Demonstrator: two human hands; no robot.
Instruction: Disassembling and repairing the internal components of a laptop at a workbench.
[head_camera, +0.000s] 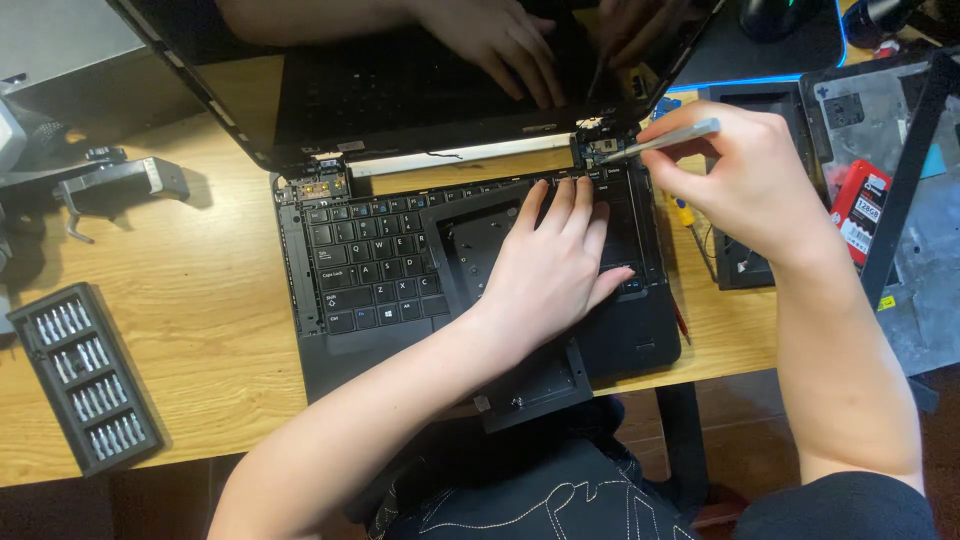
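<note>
A black laptop (340, 360) lies open on the wooden desk, its hinge covers off. My left hand (555, 260) rests flat on a dark cover panel (480, 250) that lies across the keyboard's right half. My right hand (745, 175) grips a slim grey screwdriver (668, 140). Its tip touches the laptop's right hinge area (598, 150). The dark screen (400, 80) mirrors both hands.
A black case of screwdriver bits (85, 375) lies at the desk's left front. A grey clamp-like tool (120, 180) sits at the far left. To the right are a black tray (745, 265), a red-labelled drive (862, 210) and a grey mat (925, 290).
</note>
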